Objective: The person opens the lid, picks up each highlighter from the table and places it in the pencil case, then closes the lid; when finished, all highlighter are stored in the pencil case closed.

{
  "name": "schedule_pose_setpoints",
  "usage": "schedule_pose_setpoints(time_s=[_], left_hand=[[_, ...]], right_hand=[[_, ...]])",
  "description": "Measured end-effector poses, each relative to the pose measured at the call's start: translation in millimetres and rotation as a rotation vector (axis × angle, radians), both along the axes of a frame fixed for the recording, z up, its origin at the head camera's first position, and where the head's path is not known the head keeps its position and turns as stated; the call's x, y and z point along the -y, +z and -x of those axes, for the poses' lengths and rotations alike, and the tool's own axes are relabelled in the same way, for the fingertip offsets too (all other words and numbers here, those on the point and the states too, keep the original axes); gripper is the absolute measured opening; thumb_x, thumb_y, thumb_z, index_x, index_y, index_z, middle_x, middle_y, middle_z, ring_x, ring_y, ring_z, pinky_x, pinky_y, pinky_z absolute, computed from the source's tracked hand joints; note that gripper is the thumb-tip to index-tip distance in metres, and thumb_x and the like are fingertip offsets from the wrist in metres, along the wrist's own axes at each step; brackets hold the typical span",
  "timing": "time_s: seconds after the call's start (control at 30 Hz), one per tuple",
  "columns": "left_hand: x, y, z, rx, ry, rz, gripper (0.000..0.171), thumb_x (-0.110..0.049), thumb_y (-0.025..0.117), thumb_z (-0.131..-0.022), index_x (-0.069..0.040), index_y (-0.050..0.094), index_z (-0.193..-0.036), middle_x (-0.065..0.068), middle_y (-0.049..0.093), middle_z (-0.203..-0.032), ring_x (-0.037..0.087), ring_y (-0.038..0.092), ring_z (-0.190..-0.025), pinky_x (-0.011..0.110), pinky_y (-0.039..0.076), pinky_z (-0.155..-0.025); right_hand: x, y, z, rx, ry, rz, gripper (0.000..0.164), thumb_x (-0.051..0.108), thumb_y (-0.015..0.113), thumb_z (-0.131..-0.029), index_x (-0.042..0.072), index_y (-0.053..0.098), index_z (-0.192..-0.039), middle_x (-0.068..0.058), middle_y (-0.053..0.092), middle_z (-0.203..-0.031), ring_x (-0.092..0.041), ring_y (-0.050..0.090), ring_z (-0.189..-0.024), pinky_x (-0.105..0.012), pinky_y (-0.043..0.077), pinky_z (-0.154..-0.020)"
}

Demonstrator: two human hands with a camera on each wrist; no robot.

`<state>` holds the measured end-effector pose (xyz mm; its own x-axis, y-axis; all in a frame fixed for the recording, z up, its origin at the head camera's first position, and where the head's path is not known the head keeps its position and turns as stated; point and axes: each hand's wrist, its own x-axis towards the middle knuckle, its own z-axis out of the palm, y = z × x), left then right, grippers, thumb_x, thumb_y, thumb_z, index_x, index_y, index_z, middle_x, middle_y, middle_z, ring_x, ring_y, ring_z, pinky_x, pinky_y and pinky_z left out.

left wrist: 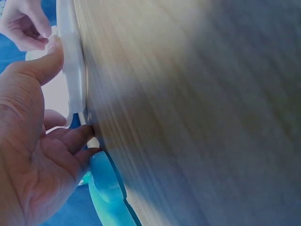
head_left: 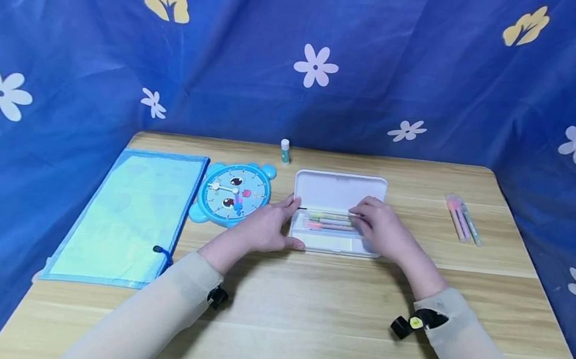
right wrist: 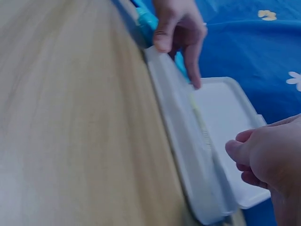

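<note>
A white pencil case (head_left: 334,243) lies with its lid (head_left: 340,188) raised at the middle of the table. Several slim pastel pens (head_left: 328,222) lie side by side in it. At the case's left end my left hand (head_left: 273,225) holds it, thumb at the front corner and fingertips farther back; in the left wrist view that thumb (left wrist: 51,59) presses the wall. My right hand (head_left: 381,228) is over the right end of the pens with fingers curled together. In the right wrist view, I cannot tell whether these curled fingers (right wrist: 242,153) pinch a pen.
Left of the case lies a blue toy clock (head_left: 235,194) with a face, close to my left hand. A blue mesh zip folder (head_left: 123,217) is farther left. A glue stick (head_left: 285,151) stands at the back. More pens (head_left: 462,220) lie at the right.
</note>
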<state>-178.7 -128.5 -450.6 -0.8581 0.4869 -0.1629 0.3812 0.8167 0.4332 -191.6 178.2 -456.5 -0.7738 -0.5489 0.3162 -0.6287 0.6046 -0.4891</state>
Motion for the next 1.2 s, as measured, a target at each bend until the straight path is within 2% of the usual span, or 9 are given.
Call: schedule_pose_setpoints(time_s=[0.2,0.33,0.43,0.57,0.7,0.8,0.87,1.03,1.2], left_hand=[[2,-0.7,0.8,-0.001,0.005,0.004,0.116,-0.062,0.084,-0.084,-0.008,0.025,-0.168,0.018,0.023,-0.171,0.044,0.039,-0.148,0.048,0.037,-0.12],[3,-1.1,0.5,-0.003,0.008,0.014,0.115,-0.063,0.083,-0.084,-0.008,0.025,-0.168,0.018,0.023,-0.171,0.044,0.039,-0.148,0.048,0.036,-0.12],[4,-1.6,0.0,-0.007,0.009,0.019,0.115,-0.063,0.083,-0.084,-0.007,0.026,-0.168,0.018,0.024,-0.171,0.043,0.039,-0.148,0.048,0.037,-0.12],[3,-2.7,0.5,-0.009,0.011,0.027,0.115,-0.064,0.082,-0.084,-0.008,0.026,-0.167,0.018,0.024,-0.17,0.043,0.04,-0.148,0.047,0.038,-0.119],[2,-2.6,-0.1,-0.004,0.01,0.027,0.114,-0.064,0.082,-0.085,-0.008,0.026,-0.167,0.018,0.024,-0.171,0.043,0.039,-0.148,0.048,0.037,-0.12],[2,-2.1,-0.9,0.001,0.008,0.024,0.114,-0.063,0.082,-0.085,-0.008,0.026,-0.168,0.018,0.024,-0.171,0.044,0.038,-0.149,0.048,0.037,-0.12],[1,-1.6,-1.2,0.005,0.008,0.024,0.114,-0.063,0.082,-0.085,-0.009,0.026,-0.168,0.017,0.023,-0.171,0.044,0.038,-0.149,0.048,0.036,-0.121],[0,0.2,-0.7,0.004,0.005,0.018,0.114,-0.063,0.082,-0.085,-0.008,0.026,-0.168,0.017,0.023,-0.171,0.044,0.039,-0.148,0.048,0.037,-0.12],[0,0.5,-0.1,0.001,0.003,0.021,0.115,-0.064,0.082,-0.085,-0.009,0.025,-0.168,0.017,0.023,-0.171,0.043,0.038,-0.149,0.048,0.037,-0.12]], right_hand=[[-24,10.2,-3.1,0.039,-0.035,0.107,0.02,-0.003,0.076,-0.095,-0.004,0.077,-0.115,-0.012,0.072,-0.103,-0.023,0.068,-0.09,-0.045,0.061,-0.082],[-48,14.3,-6.0,0.036,-0.104,0.121,0.022,-0.003,0.077,-0.094,-0.004,0.076,-0.116,-0.012,0.073,-0.105,-0.024,0.068,-0.094,-0.048,0.061,-0.082],[-67,15.9,-6.7,-0.013,-0.165,0.112,0.022,-0.002,0.08,-0.092,-0.003,0.078,-0.113,-0.011,0.074,-0.102,-0.023,0.067,-0.091,-0.04,0.056,-0.08],[-95,17.4,-6.6,-0.062,-0.258,0.086,0.022,0.0,0.082,-0.091,-0.002,0.078,-0.112,-0.013,0.075,-0.099,-0.026,0.066,-0.088,-0.038,0.048,-0.082],[-123,19.3,-10.0,0.025,-0.36,0.083,0.023,0.003,0.079,-0.095,-0.006,0.075,-0.116,-0.02,0.074,-0.109,-0.032,0.069,-0.091,-0.027,0.051,-0.078],[-142,17.8,-12.6,0.074,-0.437,0.07,0.027,0.006,0.078,-0.096,-0.009,0.074,-0.119,-0.025,0.073,-0.11,-0.036,0.069,-0.089,-0.017,0.046,-0.072],[-153,15.4,-13.8,0.089,-0.483,0.053,0.031,0.006,0.078,-0.096,-0.012,0.072,-0.12,-0.028,0.072,-0.108,-0.038,0.069,-0.088,-0.02,0.048,-0.071],[-168,4.9,-14.9,0.113,-0.573,-0.014,0.031,0.007,0.079,-0.095,-0.014,0.071,-0.117,-0.031,0.071,-0.101,-0.04,0.068,-0.086,-0.048,0.053,-0.073],[-173,-6.9,-14.3,0.131,-0.633,-0.067,0.026,0.008,0.077,-0.096,-0.014,0.072,-0.109,-0.029,0.07,-0.096,-0.038,0.065,-0.083,-0.052,0.051,-0.073]])
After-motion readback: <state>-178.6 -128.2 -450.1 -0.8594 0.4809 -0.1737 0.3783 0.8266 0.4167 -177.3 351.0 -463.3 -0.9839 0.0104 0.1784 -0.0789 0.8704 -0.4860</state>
